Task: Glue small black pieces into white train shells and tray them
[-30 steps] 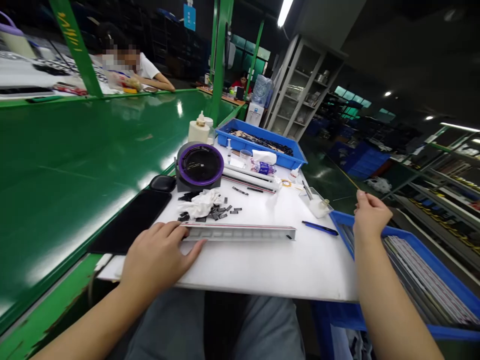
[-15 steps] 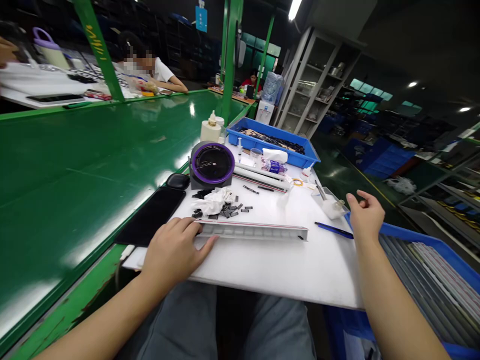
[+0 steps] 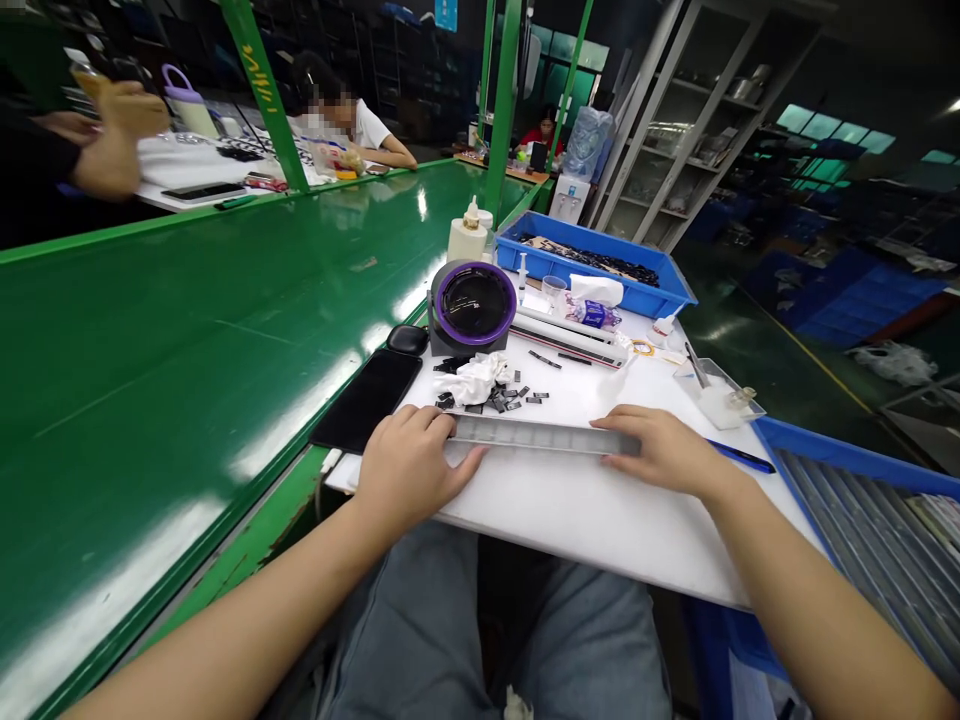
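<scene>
A long grey metal strip (image 3: 536,434) lies across the white work board (image 3: 600,520). My left hand (image 3: 409,468) rests on its left end with fingers curled over it. On the strip's right end, my right hand (image 3: 660,450) grips with fingers laid over the top. Just behind the strip are several small dark clips (image 3: 517,398) and a crumpled white cloth (image 3: 476,380).
A round purple-rimmed device (image 3: 474,303), a glue bottle (image 3: 466,238) and a blue tray of dark parts (image 3: 592,265) stand at the back. A black phone (image 3: 369,398) lies left, a blue pen (image 3: 742,457) right. A blue bin of strips (image 3: 877,520) sits at right. People work across the green conveyor (image 3: 187,350).
My right hand came down from above the blue bin and took hold of the strip's right end. My left hand stayed on the left end. The view shifted left.
</scene>
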`<act>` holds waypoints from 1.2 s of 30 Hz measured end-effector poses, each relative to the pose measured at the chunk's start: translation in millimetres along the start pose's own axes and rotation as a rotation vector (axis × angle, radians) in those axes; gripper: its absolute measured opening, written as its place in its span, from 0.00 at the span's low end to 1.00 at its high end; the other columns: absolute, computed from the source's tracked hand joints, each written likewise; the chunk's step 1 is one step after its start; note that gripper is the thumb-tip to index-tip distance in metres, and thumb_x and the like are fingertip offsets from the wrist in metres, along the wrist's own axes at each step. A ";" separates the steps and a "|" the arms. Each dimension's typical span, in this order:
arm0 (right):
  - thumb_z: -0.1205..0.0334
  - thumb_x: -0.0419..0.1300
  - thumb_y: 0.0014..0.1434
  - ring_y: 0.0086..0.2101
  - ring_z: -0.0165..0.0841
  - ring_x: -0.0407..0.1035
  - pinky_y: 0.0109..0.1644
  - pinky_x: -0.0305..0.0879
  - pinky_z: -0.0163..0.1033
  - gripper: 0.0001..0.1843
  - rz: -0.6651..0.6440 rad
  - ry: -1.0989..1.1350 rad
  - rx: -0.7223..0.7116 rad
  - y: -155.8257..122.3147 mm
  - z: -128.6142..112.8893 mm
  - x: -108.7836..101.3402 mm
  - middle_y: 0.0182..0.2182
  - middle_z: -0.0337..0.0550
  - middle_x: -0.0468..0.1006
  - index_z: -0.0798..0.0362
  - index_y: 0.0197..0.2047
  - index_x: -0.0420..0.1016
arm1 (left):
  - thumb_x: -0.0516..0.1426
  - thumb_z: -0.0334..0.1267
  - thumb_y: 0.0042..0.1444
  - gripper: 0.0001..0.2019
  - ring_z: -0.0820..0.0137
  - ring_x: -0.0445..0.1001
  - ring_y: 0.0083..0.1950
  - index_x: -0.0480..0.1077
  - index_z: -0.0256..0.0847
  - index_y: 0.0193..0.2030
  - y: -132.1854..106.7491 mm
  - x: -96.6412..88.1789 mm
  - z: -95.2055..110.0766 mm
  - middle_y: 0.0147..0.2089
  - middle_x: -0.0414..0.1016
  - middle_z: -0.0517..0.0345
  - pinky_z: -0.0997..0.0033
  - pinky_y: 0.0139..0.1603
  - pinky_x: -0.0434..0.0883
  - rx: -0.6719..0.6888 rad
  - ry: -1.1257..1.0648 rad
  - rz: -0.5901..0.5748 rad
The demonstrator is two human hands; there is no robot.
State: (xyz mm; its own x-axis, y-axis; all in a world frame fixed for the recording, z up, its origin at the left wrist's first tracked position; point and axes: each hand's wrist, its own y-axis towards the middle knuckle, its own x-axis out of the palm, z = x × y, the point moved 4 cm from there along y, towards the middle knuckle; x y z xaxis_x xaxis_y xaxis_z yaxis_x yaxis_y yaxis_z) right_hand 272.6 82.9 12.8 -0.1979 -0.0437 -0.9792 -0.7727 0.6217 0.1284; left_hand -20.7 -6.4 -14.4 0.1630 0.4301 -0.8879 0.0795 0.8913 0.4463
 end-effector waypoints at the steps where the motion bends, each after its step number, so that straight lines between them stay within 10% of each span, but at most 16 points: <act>1: 0.56 0.64 0.58 0.45 0.42 0.76 0.49 0.74 0.46 0.22 -0.024 0.014 -0.008 3.0 2.0 -2.0 0.46 0.47 0.80 0.49 0.56 0.76 | 0.55 0.56 0.59 0.21 0.56 0.73 0.43 0.73 0.38 0.35 0.7 -1.5 0.9 0.38 0.76 0.48 0.55 0.45 0.70 -0.015 0.006 -0.018; 21: 0.54 0.58 0.63 0.40 0.40 0.76 0.44 0.71 0.43 0.21 0.118 -0.008 -0.030 -10.0 10.3 5.0 0.44 0.49 0.79 0.52 0.57 0.76 | 0.52 0.48 0.52 0.14 0.55 0.76 0.36 0.74 0.42 0.33 13.5 -32.1 6.9 0.33 0.78 0.53 0.62 0.33 0.68 -0.183 0.042 -0.412; 36: 0.54 0.64 0.58 0.38 0.39 0.76 0.41 0.72 0.42 0.18 0.312 -0.015 -0.051 -12.9 7.4 -0.6 0.40 0.47 0.79 0.52 0.50 0.78 | 0.54 0.36 0.44 0.08 0.56 0.76 0.37 0.72 0.43 0.32 12.4 -28.0 3.9 0.35 0.77 0.55 0.64 0.30 0.65 -0.146 0.049 -0.433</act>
State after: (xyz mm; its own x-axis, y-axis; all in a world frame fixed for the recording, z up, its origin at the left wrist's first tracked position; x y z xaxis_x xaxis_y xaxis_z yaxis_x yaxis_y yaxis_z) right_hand 287.2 80.7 10.6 -0.4214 0.1547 -0.8936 -0.7052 0.5635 0.4302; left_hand -20.4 -7.9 16.5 0.0986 0.0162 -0.9950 -0.0102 0.9998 0.0153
